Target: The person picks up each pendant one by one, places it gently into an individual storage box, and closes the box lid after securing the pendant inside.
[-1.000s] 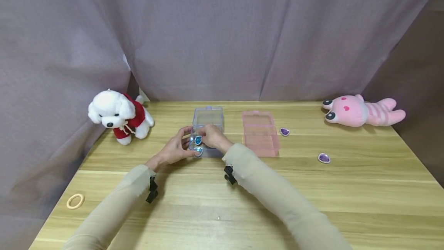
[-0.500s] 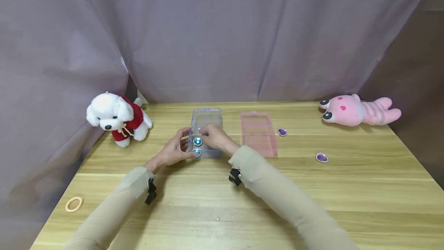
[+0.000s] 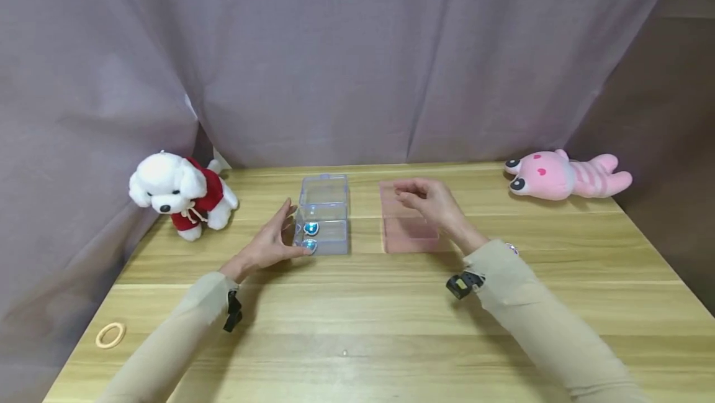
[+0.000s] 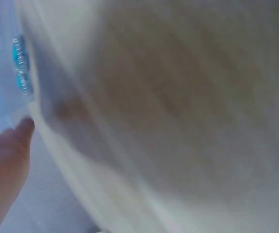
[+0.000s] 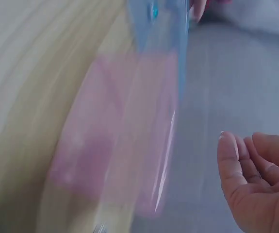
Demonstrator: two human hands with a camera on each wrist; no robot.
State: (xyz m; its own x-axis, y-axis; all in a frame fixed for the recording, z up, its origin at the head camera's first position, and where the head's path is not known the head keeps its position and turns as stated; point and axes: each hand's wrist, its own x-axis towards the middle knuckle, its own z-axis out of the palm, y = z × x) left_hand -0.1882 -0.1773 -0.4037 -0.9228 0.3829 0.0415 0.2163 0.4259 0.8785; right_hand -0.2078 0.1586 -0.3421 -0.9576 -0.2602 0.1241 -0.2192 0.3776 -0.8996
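Observation:
My left hand [image 3: 268, 241] lies along the left side of a clear bluish plastic box [image 3: 335, 246] with its lid raised. The thumb rests at the front left corner; the other fingers are extended beside the wall. Inside on the left are two blue gems [image 3: 311, 228] with pale beaded rims. Over a see-through pink box [image 3: 410, 245], also with its lid back, hovers my right hand [image 3: 436, 203]. In the right wrist view its fingers [image 5: 229, 160] curl loosely around nothing. A purple gem [image 3: 512, 249] peeks out behind the right sleeve.
A white plush dog [image 3: 170, 182] in a red top stands at the back left. At the back right lies a pink plush toy [image 3: 558, 176]. A pale ring [image 3: 110, 335] is near the left edge. A grey curtain [image 3: 313, 67] closes off the back.
My right hand has left the bluish box and moved right, above the pink one. The left fingers have eased slightly away from the bluish box. The right arm now covers the purple gems' area.

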